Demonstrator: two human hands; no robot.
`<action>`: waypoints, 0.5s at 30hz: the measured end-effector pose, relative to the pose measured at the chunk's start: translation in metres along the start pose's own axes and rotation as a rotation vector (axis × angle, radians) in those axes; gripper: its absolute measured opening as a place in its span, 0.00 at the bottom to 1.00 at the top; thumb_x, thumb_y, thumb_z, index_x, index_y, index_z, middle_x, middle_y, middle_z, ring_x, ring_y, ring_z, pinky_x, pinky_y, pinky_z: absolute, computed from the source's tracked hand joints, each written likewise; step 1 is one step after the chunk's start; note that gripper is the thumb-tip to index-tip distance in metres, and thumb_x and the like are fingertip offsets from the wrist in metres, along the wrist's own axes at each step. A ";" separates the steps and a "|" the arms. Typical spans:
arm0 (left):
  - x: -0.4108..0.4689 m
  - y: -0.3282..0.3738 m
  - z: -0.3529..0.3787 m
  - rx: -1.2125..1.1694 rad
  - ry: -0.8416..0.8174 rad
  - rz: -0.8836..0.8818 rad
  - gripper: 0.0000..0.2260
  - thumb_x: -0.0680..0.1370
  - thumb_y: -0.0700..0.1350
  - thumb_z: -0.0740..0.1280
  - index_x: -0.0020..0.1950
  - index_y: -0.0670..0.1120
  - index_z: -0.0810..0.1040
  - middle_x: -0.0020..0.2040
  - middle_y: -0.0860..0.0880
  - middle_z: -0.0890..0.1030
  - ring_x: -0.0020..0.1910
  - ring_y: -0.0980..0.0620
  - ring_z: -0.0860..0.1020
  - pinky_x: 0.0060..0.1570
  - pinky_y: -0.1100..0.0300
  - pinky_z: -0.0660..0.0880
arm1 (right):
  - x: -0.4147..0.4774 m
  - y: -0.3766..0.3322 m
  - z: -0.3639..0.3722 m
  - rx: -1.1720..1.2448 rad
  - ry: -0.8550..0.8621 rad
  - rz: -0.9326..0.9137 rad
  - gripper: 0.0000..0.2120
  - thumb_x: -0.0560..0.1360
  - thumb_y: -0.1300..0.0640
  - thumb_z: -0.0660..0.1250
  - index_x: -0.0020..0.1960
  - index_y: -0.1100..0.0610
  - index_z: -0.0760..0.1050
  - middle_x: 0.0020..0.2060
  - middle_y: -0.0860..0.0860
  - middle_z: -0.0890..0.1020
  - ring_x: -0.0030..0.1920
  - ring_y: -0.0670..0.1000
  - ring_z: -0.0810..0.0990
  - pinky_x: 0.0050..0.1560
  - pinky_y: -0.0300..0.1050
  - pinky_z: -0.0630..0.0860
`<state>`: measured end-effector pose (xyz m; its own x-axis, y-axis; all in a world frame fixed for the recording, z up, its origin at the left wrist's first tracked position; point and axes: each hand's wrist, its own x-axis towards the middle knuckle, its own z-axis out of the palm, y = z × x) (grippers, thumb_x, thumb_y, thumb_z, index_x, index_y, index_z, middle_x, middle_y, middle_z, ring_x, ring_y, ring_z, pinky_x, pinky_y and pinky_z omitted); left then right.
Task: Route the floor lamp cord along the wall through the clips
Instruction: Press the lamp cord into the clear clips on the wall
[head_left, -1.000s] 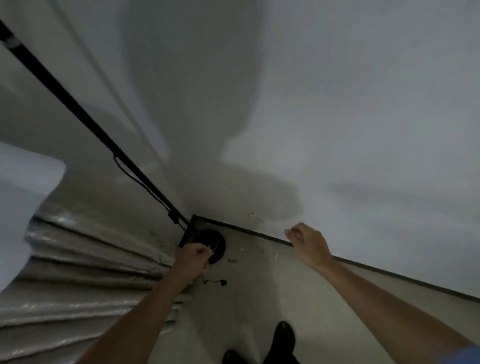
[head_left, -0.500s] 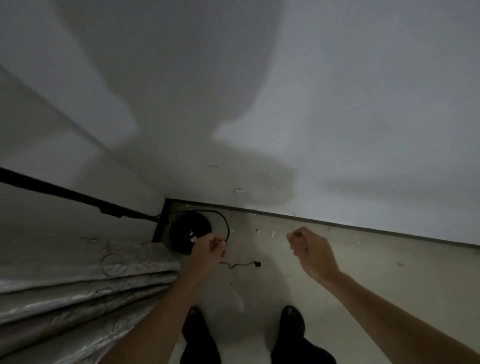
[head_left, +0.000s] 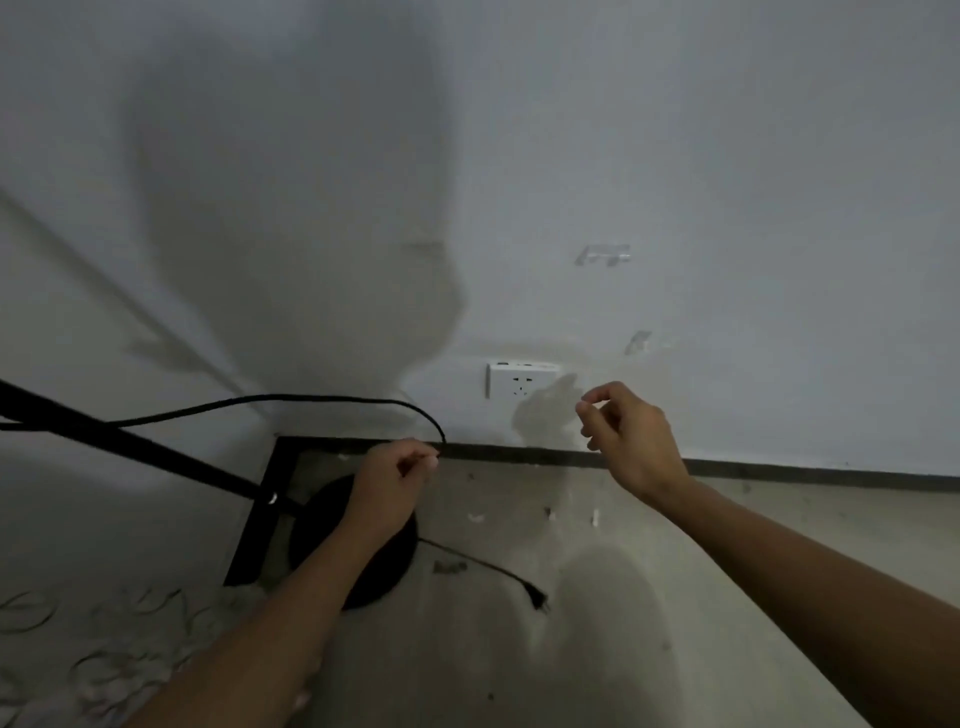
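Note:
The black lamp cord (head_left: 291, 400) arcs from the lamp pole (head_left: 130, 447) across the wall down to my left hand (head_left: 392, 483), which pinches it just above the round black lamp base (head_left: 387, 566). The cord's tail runs on over the floor to its plug (head_left: 537, 600). My right hand (head_left: 631, 441) hovers in front of the wall, right of the white socket (head_left: 519, 380), fingers curled loosely and holding nothing. Two clear clips are stuck to the wall above it, an upper clip (head_left: 605, 255) and a lower clip (head_left: 638, 342).
A dark skirting strip (head_left: 779, 467) runs along the foot of the wall. Patterned grey fabric (head_left: 104, 665) fills the lower left. Small white scraps (head_left: 595, 517) lie on the floor near the wall.
The view has dropped closer to the floor corner, so the socket and clips appear large. My left hand has lifted the cord off the floor into an arc; my right hand has risen toward the wall.

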<state>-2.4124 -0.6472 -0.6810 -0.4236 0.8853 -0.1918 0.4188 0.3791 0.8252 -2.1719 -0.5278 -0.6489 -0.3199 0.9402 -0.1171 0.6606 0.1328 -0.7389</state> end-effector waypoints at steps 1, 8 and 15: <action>0.011 -0.009 0.002 0.005 0.027 0.034 0.05 0.74 0.36 0.68 0.42 0.43 0.82 0.33 0.56 0.79 0.32 0.67 0.77 0.36 0.74 0.72 | 0.007 0.004 0.008 -0.015 0.010 -0.039 0.12 0.79 0.47 0.61 0.55 0.54 0.75 0.37 0.52 0.84 0.37 0.51 0.83 0.43 0.54 0.82; 0.083 -0.037 0.009 0.026 0.111 0.268 0.03 0.72 0.39 0.72 0.44 0.41 0.85 0.34 0.53 0.81 0.33 0.58 0.77 0.40 0.64 0.74 | 0.053 0.020 0.055 -0.016 0.104 -0.362 0.08 0.79 0.48 0.62 0.53 0.51 0.75 0.36 0.48 0.83 0.36 0.49 0.82 0.41 0.55 0.81; 0.096 -0.038 0.012 -0.098 0.118 0.347 0.02 0.65 0.43 0.75 0.32 0.49 0.83 0.29 0.49 0.82 0.31 0.52 0.80 0.38 0.57 0.78 | 0.082 -0.012 0.069 0.052 0.181 -0.510 0.07 0.75 0.49 0.68 0.46 0.52 0.81 0.35 0.47 0.84 0.36 0.48 0.83 0.41 0.54 0.82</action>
<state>-2.4595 -0.5730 -0.7375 -0.3619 0.9173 0.1661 0.4770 0.0292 0.8784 -2.2530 -0.4736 -0.6959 -0.4661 0.8003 0.3772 0.4159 0.5745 -0.7049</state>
